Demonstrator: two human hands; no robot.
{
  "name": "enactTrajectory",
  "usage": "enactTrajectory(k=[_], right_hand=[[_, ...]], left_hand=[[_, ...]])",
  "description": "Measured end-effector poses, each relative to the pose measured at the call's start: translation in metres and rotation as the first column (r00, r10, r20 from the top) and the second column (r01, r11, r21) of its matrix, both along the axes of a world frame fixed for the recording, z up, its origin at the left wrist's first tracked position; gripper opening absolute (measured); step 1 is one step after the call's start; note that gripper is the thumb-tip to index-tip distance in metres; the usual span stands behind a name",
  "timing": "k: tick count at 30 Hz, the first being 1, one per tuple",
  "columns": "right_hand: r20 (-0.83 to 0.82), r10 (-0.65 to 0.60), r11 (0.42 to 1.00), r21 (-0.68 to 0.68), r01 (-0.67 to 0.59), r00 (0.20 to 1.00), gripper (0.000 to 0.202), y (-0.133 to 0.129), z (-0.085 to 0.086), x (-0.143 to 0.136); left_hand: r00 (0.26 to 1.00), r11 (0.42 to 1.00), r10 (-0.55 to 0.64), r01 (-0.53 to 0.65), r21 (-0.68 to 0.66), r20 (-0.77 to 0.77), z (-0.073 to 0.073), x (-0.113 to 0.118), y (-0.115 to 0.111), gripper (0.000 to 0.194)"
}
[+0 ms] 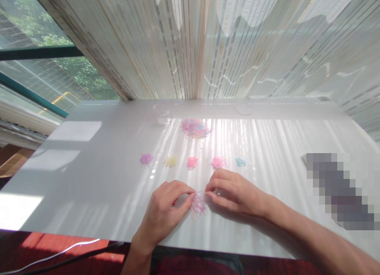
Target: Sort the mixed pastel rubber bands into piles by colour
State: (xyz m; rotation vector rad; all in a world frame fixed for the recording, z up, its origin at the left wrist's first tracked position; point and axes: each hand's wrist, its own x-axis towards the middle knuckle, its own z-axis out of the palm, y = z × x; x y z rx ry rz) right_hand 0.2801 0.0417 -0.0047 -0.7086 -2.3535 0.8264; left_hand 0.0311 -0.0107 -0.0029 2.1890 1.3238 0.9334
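Observation:
A small loose pile of pink and purple rubber bands (198,207) lies on the white table near me. At its left upper edge my left hand (170,201) is closed in a pinch, thumb and forefinger on a thin band of the pile. My right hand (231,190) is at the pile's right side, its fingertips also pinched; what they hold is too small to make out. Beyond the hands, small heaps run in a row: purple bands (146,159), yellow bands (171,161), coral-pink bands (192,162), pink bands (219,162) and blue bands (240,162).
Farther back sits a larger mixed heap of bands (195,128). A clear jar (164,116) stands left of it, and a clear round lid (244,109) lies to the right. A pixelated dark object (338,192) occupies the table's right side. Striped curtains (190,45) hang behind the table.

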Motion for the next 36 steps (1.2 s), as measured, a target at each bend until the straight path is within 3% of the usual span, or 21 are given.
enactTrajectory(k=[4,6,8,10,15,21,26,29,31,33,35,36], right_hand=[[0.026,-0.001,1.000,0.006,0.001,1.000,0.017,0.000,-0.001,0.000],[0.050,0.006,1.000,-0.003,-0.006,0.999,0.019,0.000,-0.001,0.000],[0.070,0.010,1.000,-0.004,-0.010,0.997,0.021,-0.002,-0.001,0.000],[0.081,0.009,1.000,-0.003,-0.008,0.997,0.021,-0.003,-0.002,-0.001],[0.103,0.009,0.999,-0.050,-0.004,0.995,0.021,-0.003,-0.002,-0.004],[0.120,0.030,0.996,-0.086,-0.020,0.992,0.017,-0.002,0.000,-0.005],[0.133,0.054,0.994,-0.101,-0.041,0.990,0.016,-0.003,0.002,-0.003],[0.138,0.066,0.993,-0.108,-0.051,0.988,0.019,-0.004,0.003,-0.002],[0.135,0.069,0.993,-0.107,-0.055,0.988,0.020,-0.004,0.003,-0.002],[0.126,0.069,0.994,-0.097,-0.057,0.990,0.019,-0.004,0.003,-0.003],[0.115,0.069,0.995,-0.078,-0.060,0.991,0.017,-0.003,0.003,-0.003],[0.110,0.067,0.996,-0.068,-0.059,0.992,0.016,-0.003,0.003,-0.004]], left_hand=[[0.979,0.978,0.204,-0.205,0.040,0.014,0.000,-0.021,0.006,0.007],[0.908,0.906,0.418,-0.417,0.074,-0.005,0.001,-0.036,0.011,0.009],[0.789,0.786,0.613,-0.604,0.131,-0.042,0.002,-0.053,0.018,0.010],[0.713,0.720,0.694,-0.684,0.118,-0.100,0.005,-0.067,0.023,0.013],[0.643,0.663,0.747,-0.741,0.109,-0.170,0.007,-0.081,0.033,0.014],[0.664,0.684,0.728,-0.721,0.111,-0.174,0.003,-0.078,0.042,0.008],[0.657,0.672,0.740,-0.725,0.148,-0.144,0.004,-0.075,0.037,0.010],[0.744,0.743,0.663,-0.641,0.192,-0.079,0.007,-0.066,0.024,0.012],[0.882,0.879,0.467,-0.454,0.147,-0.067,0.009,-0.055,0.013,0.011],[0.981,0.982,0.180,-0.174,0.079,-0.076,0.010,-0.042,0.002,0.008],[0.992,1.000,-0.005,0.009,0.030,-0.129,0.009,-0.028,-0.007,0.010],[0.987,0.999,-0.041,0.046,0.028,-0.156,0.007,-0.022,-0.011,0.009]])
